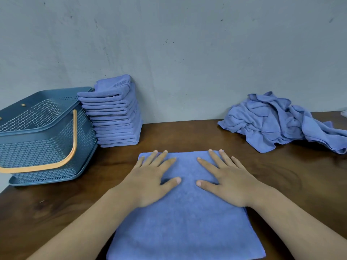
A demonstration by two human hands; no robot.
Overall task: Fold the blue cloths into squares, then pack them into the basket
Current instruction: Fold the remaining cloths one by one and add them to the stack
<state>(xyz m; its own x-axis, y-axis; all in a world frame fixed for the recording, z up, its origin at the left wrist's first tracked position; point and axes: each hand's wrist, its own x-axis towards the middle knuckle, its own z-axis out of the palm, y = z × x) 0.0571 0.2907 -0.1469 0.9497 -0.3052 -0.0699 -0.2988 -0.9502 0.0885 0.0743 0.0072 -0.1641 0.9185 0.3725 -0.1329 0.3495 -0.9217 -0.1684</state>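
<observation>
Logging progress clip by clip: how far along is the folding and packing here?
Done: a tall stack of folded cloths stands beside the basket. In hand: the left hand and right hand press flat on a cloth on the table. Left: the crumpled pile at the right is unfolded, and no cloth shows in the basket.

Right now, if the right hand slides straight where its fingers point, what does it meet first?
The right hand would leave the flat cloth, cross bare table, and probably reach the wall, between folded stack and crumpled pile.
</observation>
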